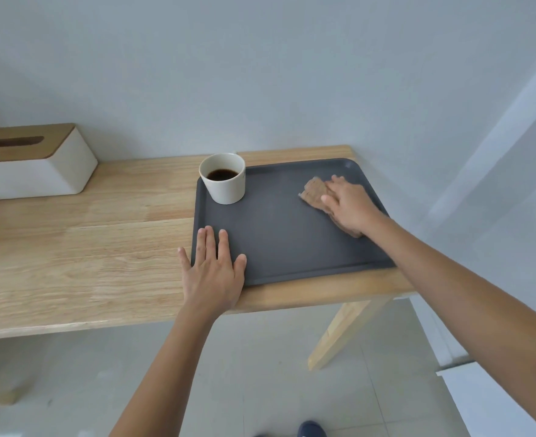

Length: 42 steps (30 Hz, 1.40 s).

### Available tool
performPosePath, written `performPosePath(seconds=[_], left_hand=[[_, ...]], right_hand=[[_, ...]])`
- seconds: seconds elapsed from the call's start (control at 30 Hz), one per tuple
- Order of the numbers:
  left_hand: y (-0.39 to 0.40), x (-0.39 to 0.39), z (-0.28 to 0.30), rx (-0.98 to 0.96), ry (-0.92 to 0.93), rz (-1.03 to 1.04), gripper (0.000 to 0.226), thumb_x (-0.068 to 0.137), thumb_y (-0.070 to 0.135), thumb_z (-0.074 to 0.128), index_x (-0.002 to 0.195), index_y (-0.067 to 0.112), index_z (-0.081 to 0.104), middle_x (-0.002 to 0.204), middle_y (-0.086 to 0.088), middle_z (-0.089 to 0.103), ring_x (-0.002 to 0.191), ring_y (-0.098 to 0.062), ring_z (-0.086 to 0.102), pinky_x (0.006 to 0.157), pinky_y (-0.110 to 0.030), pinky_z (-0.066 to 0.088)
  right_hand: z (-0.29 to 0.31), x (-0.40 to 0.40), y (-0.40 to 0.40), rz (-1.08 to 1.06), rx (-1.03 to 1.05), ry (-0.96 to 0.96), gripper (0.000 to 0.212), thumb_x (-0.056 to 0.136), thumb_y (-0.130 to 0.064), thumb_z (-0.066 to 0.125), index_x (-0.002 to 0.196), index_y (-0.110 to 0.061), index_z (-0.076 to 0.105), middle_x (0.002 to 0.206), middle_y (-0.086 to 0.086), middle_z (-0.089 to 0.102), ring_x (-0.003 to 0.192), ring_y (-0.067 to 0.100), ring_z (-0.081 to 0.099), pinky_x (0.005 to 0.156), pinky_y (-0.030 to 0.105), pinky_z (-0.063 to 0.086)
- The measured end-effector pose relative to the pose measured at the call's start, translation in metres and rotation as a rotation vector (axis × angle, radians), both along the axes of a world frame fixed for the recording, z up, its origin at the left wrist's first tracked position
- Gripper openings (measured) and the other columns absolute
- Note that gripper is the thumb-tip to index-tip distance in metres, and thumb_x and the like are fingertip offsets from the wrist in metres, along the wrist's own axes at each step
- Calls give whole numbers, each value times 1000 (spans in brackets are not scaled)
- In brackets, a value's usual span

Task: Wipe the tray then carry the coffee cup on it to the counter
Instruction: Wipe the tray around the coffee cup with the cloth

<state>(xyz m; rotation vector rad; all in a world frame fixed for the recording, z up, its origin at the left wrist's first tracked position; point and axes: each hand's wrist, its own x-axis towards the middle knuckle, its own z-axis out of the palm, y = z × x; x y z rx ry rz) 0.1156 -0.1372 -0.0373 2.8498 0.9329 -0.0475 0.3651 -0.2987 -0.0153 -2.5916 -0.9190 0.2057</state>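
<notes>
A dark grey tray (pixel 285 244) lies on the right end of a light wooden table (pixel 80 247). A white cup (pixel 224 184) with black coffee in it stands in the tray's far left corner. My right hand (pixel 348 205) presses a brown cloth (pixel 315 192) flat onto the tray near its far right side; part of the cloth is hidden under the palm. My left hand (pixel 213 272) lies flat with fingers spread on the tray's near left corner, partly over the table.
A white tissue box (pixel 30 171) with a wooden lid sits at the table's far left, against the wall. The table's right edge and a slanted leg (pixel 342 332) are close to the tray. Tiled floor lies below.
</notes>
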Motion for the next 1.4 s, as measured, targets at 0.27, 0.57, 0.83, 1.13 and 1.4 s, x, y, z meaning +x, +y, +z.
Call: performPosePath(seconds=[0.27,0.57,0.83,1.13,1.4], left_hand=[[0,2,-1,-4,-7,0,65,98,48,13,153,15,3,162,-9,-5,149,-20,-10,117,-55,0],[-1,2,1,-8,6,6,64,98,47,11,153,15,1,162,-8,-6,149,-21,-11,117,-54,-1],[0,2,-1,-8,-6,-21,64,98,46,13,153,16,3,162,-8,-4,149,-20,-10,117,-55,1],[2,3,-2,-5,-10,-32,64,98,46,14,153,14,3,162,-10,-4,149,-21,-9,117,-53,2],[1,3,-2,-13,-4,-19,64,98,46,13,153,14,3,162,-9,-4,149,-21,-10,118,-53,0]], right_hand=[[8,22,36,-178,-36,-22,39,101,-19,37,135,-3,45,154,20,29,143,36,25,109,49,31],[0,-79,36,215,8,-47,47,102,-25,37,147,-13,34,159,6,24,148,23,20,115,41,26],[-5,-51,0,183,57,-39,42,100,-22,44,140,-10,45,154,10,35,144,26,30,117,41,27],[-1,17,55,-106,-16,-107,46,102,-19,30,147,-27,28,146,17,40,138,45,28,107,51,33],[-2,-49,64,177,-45,-95,46,104,-21,29,148,-32,29,157,4,29,146,34,18,113,47,27]])
